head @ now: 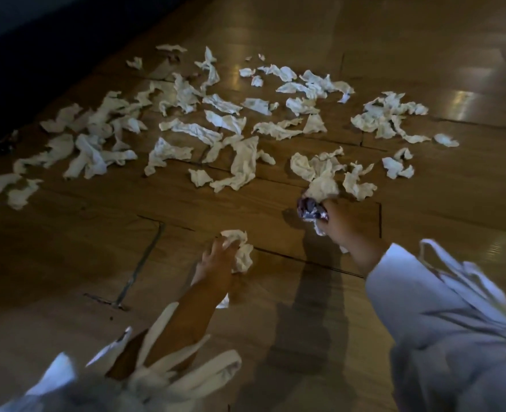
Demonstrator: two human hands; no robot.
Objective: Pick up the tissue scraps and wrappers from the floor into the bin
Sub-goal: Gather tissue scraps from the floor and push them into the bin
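Note:
Several crumpled white tissue scraps [240,165] lie scattered over the wooden floor [97,248] across the middle of the view. My left hand [216,260] is low in the centre, closed on a white tissue wad [241,248]. Further right, my right hand [344,221] grips a crumpled purple-silver wrapper [309,208] together with white tissue [323,185], reaching into the near edge of the scatter. No bin is in view.
A dark wall or shadowed area [23,69] borders the floor at the upper left. A metal floor strip [140,263] runs diagonally at the lower left. Loose white sleeves [454,307] hang from both arms at the bottom.

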